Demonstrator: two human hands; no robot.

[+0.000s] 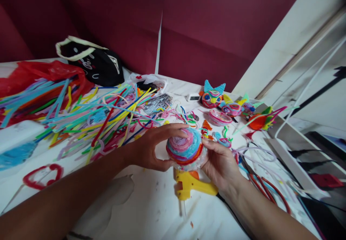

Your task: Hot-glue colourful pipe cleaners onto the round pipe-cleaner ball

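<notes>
Between my two hands is a round ball wrapped in coiled pipe cleaners, in bands of pink, blue, purple and red, with a clear, shiny lower part showing. My left hand grips it from the left, fingers over the top and thumb low on the side. From the right, my right hand holds it, thumb on the upper edge; its other fingers are mostly hidden behind the ball. Just below the ball, a yellow hot glue gun lies on the white table, touched by neither hand.
Loose pipe cleaners heap across the left, partly in a red plastic bag. A black cloth bag stands behind. Pipe-cleaner creatures sit at the back right. Scissors with red handles and a white power strip lie right.
</notes>
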